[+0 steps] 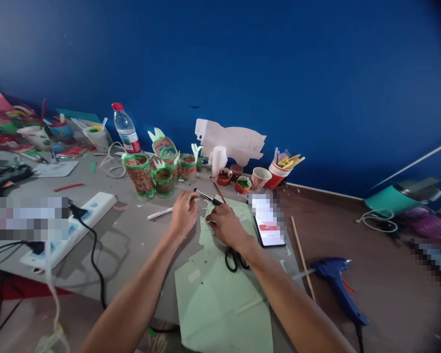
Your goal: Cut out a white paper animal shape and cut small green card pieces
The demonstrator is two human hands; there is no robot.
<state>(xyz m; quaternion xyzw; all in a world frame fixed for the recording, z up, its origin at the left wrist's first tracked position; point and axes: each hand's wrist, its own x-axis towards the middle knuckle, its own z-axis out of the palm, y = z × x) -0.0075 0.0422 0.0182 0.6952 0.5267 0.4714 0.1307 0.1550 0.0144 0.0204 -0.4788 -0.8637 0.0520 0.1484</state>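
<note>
Over the worktable, a black-and-white pen (205, 195) spans the gap between my two hands. My left hand (184, 212) is closed, its fingertips pinching at the pen's left end. The fingers of my right hand (227, 224) are curled around its dark right end; their undersides are hidden. Below lies a cut sheet of pale green paper (224, 304). Black-handled scissors (232, 260) rest on it, partly covered by my right wrist. A thin red paintbrush (218, 190) lies just behind my right hand. Left of my left hand is a white pen-like stick (160, 214).
Brown-and-green decorated cups (138, 176) and a water bottle (125, 130) stand at the back. Nearby are paint cups (243, 184) and a phone (267, 220). A blue glue gun (338, 284) and wooden stick (302, 255) lie right; a power strip (73, 228) lies left.
</note>
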